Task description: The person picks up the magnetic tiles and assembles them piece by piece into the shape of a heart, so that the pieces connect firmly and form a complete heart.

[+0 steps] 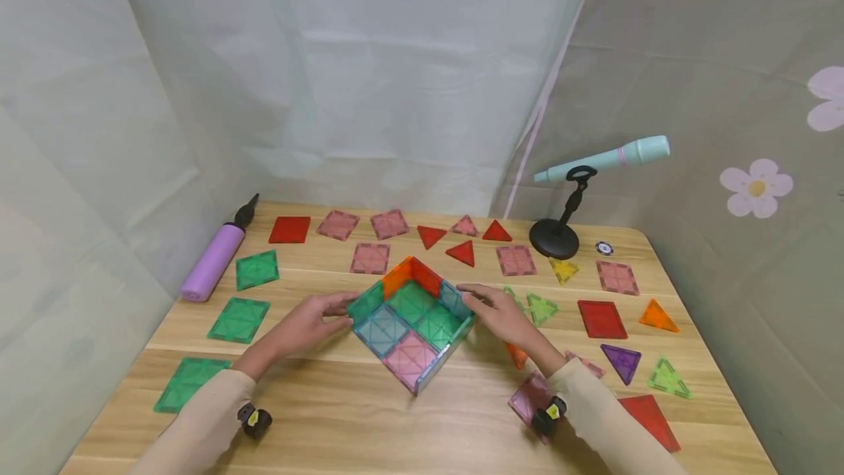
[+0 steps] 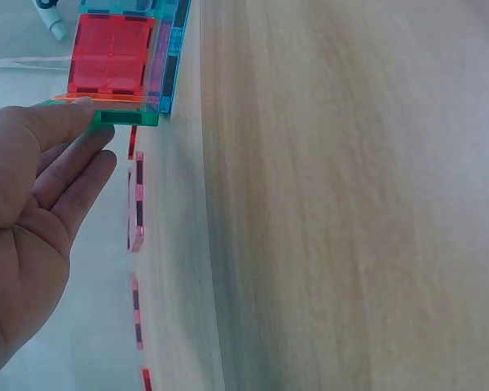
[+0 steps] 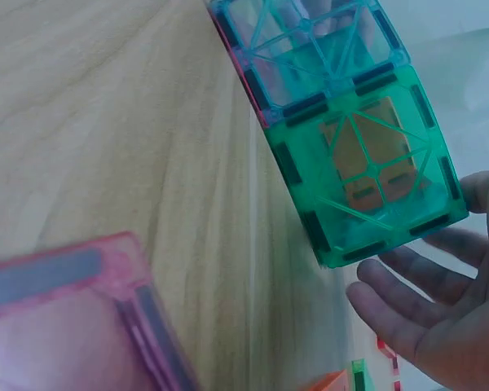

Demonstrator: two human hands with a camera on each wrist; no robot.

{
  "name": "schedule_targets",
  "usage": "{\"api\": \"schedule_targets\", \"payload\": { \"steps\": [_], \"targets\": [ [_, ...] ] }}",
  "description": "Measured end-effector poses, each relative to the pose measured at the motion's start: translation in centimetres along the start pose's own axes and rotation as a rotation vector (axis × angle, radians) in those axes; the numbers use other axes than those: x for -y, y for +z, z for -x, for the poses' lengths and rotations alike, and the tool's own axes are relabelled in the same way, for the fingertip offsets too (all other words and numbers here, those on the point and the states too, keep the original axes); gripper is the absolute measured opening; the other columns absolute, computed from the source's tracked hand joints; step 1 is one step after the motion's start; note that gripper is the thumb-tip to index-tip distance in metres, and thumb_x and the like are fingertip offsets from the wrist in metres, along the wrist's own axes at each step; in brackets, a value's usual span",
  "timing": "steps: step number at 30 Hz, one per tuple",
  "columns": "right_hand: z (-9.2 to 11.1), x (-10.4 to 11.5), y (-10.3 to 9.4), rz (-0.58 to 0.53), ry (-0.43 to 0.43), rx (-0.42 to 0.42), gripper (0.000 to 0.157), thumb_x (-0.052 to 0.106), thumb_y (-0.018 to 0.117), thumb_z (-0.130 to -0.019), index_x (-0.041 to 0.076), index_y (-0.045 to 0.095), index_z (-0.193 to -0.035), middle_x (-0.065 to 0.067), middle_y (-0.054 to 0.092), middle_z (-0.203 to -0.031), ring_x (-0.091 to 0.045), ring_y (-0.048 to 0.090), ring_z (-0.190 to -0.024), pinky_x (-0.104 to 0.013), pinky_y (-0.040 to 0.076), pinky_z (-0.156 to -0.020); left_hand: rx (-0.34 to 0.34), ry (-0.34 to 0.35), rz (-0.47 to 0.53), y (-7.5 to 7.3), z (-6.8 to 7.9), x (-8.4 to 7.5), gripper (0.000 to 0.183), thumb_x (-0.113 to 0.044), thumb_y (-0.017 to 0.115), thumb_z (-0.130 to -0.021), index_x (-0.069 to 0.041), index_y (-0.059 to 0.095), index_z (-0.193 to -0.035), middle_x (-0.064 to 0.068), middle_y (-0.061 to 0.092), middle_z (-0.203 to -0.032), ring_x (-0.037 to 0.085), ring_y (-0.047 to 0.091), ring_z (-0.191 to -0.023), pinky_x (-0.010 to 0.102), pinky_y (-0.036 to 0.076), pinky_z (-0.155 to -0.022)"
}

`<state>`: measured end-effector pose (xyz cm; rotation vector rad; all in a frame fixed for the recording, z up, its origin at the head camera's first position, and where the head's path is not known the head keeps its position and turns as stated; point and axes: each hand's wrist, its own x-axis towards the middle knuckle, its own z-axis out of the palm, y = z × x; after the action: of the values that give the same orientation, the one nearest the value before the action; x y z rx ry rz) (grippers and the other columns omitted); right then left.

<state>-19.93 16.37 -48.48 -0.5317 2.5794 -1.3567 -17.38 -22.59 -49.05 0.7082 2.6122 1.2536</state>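
Note:
An open-topped box of magnetic tiles [image 1: 410,361] sits on the wooden table, turned cornerwise. Its floor is green, blue and pink; its upright walls include an orange tile [image 1: 397,277], a red tile [image 1: 426,275] and a green tile [image 3: 375,167]. At the box's left corner, the fingertips of my left hand [image 1: 315,322] touch the end of a green wall, fingers mostly straight. My right hand [image 1: 501,314] lies against the opposite corner, its thumb near the tile edges and its fingers loosely extended in the right wrist view.
Green square tiles [image 1: 239,319] lie at left; pink squares [image 1: 371,259] and red triangles [image 1: 431,237] lie behind. Several mixed tiles, including a red square [image 1: 603,319], are at right. A purple pump [image 1: 212,262] stands on the left edge; a microphone stand [image 1: 554,238] is back right.

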Motion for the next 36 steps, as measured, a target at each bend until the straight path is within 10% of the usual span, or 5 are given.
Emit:
{"api": "schedule_targets", "payload": {
  "steps": [7, 12, 18, 27, 36],
  "targets": [
    [-0.1, -0.1, -0.3, -0.101, 0.030, 0.039, 0.044, 0.038, 0.055, -0.106, 0.012, 0.062, -0.141, -0.017, 0.062, -0.139, -0.015, 0.072, -0.084, -0.041, 0.061, -0.081, -0.014, -0.017, -0.067, -1.1, 0.8, 0.1, 0.052, -0.017, 0.073, -0.096, -0.009, 0.057, -0.144, 0.011, 0.063, -0.139, 0.030, 0.064, -0.122, 0.049, 0.053, -0.100],
    [-0.1, 0.0, -0.4, -0.113, 0.061, 0.024, 0.045, 0.038, 0.056, -0.106, 0.007, 0.065, -0.137, -0.018, 0.066, -0.133, -0.018, 0.074, -0.088, -0.038, 0.061, -0.081, -0.168, -0.029, -0.212, -4.3, 3.2, 1.9, 0.054, -0.020, 0.077, -0.093, -0.003, 0.058, -0.140, 0.016, 0.062, -0.138, 0.039, 0.059, -0.123, 0.059, 0.050, -0.098],
    [-0.4, -0.2, -0.3, -0.105, 0.066, 0.031, 0.043, 0.037, 0.056, -0.106, 0.008, 0.066, -0.136, -0.015, 0.066, -0.132, -0.018, 0.072, -0.093, -0.038, 0.061, -0.081, -0.318, -0.248, -0.342, -7.0, 6.2, 4.3, 0.062, -0.034, 0.075, -0.094, 0.004, 0.055, -0.138, 0.032, 0.052, -0.138, 0.052, 0.051, -0.123, 0.067, 0.044, -0.096],
    [-0.4, -0.1, -0.2, -0.095, 0.059, 0.048, 0.046, 0.040, 0.056, -0.105, 0.008, 0.065, -0.137, -0.015, 0.065, -0.135, -0.020, 0.071, -0.101, -0.040, 0.061, -0.083, -0.301, -0.482, -0.482, -6.7, 8.3, 5.9, 0.098, -0.064, 0.074, -0.084, 0.009, 0.045, -0.142, 0.043, 0.039, -0.139, 0.061, 0.042, -0.119, 0.075, 0.037, -0.089],
    [-0.4, -0.1, -0.1, -0.087, 0.052, 0.058, 0.045, 0.040, 0.055, -0.106, 0.009, 0.065, -0.138, -0.015, 0.064, -0.136, -0.021, 0.072, -0.099, -0.039, 0.061, -0.081, -0.296, -0.454, -0.495, -6.4, 8.2, 5.7, 0.079, -0.042, 0.081, -0.085, 0.013, 0.051, -0.134, 0.044, 0.053, -0.124, 0.055, 0.056, -0.105, 0.064, 0.047, -0.081]
  ]
}}
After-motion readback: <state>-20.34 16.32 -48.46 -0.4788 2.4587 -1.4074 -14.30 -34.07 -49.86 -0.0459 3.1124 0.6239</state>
